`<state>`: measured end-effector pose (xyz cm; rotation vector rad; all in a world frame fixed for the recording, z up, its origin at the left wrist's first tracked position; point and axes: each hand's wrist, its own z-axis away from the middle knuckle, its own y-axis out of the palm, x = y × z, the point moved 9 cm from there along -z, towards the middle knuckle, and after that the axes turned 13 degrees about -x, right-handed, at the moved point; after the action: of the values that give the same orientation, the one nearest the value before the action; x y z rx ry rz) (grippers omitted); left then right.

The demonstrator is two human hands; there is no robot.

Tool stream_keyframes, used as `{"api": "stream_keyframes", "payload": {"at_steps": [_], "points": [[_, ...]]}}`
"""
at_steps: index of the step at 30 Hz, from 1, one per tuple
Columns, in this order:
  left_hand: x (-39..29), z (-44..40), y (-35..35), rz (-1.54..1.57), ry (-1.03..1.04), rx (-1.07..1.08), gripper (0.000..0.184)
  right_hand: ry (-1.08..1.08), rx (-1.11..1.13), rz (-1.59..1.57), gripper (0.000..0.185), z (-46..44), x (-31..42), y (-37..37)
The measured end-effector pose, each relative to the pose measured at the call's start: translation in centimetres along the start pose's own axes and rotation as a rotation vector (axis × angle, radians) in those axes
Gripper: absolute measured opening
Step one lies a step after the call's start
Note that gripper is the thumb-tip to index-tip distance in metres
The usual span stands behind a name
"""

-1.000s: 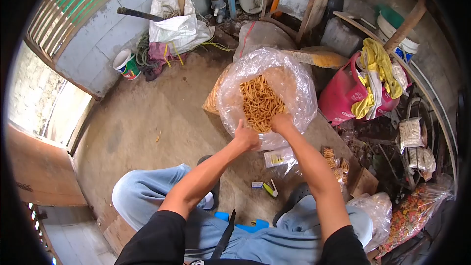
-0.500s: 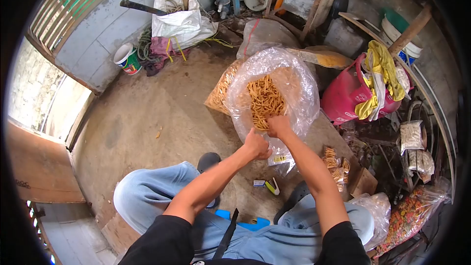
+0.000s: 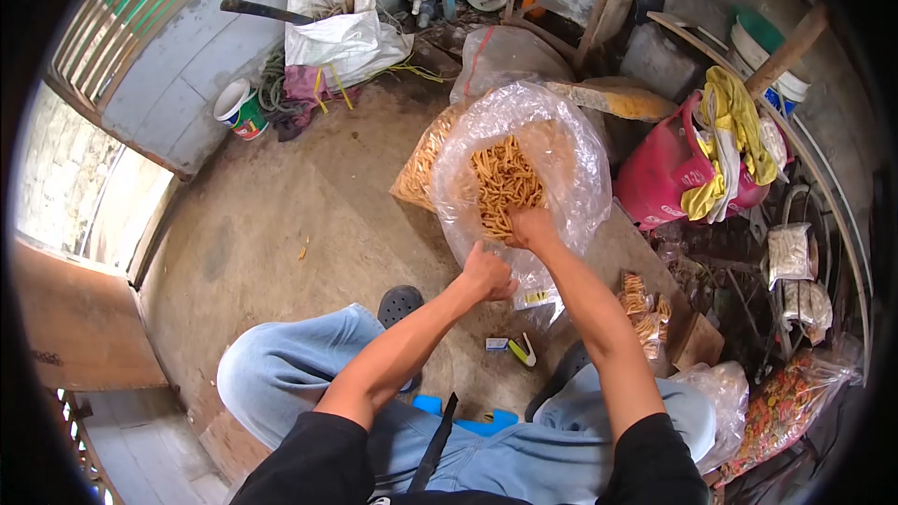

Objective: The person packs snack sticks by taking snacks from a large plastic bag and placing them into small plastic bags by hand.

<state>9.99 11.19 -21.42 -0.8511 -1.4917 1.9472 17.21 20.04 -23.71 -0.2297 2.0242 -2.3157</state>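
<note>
A large clear plastic bag [image 3: 585,164] stands open on the floor in front of me, with a heap of thin golden-brown snack sticks [image 3: 505,178] inside. My right hand [image 3: 531,227] reaches over the near rim, its curled fingers down among the sticks and partly hidden by them. Beside it, at the rim, my left hand [image 3: 488,271] is closed against the clear plastic; its fingertips are hidden. Shiny plastic with a yellow label [image 3: 536,297] hangs just below and between my hands. A second bag of snack sticks [image 3: 419,168] leans against the open bag's left side.
Near my feet lie a small box [image 3: 496,344] and a green-handled stapler-like tool [image 3: 521,350]. Small filled packets [image 3: 641,313] sit to the right. A red gas cylinder [image 3: 655,168] with yellow cloths stands further right. A paint bucket [image 3: 240,110] and white sack [image 3: 337,42] are at the back left.
My right hand has shifted slightly among the snack sticks, and the heap's surface looks a little different. My left hand stays by the rim. The camera view has moved a little.
</note>
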Motion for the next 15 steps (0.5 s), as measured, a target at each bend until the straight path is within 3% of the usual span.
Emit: {"api": "stream_keyframes", "payload": {"at_steps": [6, 9, 13, 15], "points": [[0.2, 0.3, 0.2, 0.004, -0.011, 0.021, 0.048, 0.120, -0.049, -0.200, 0.043, -1.0, -1.6, -1.5], [0.2, 0.3, 0.0, 0.018, -0.014, 0.022, 0.048, 0.394, -0.155, -0.374, 0.029, -1.7, -4.3, -1.2], [0.3, 0.3, -0.5, 0.007, -0.015, 0.009, 0.047, 0.342, -0.208, -0.409, 0.033, -2.1, -4.3, -2.2], [-0.1, 0.3, -0.9, 0.012, -0.004, 0.000, 0.047, 0.228, -0.043, -0.232, 0.046, -1.8, -3.0, -1.6]]}}
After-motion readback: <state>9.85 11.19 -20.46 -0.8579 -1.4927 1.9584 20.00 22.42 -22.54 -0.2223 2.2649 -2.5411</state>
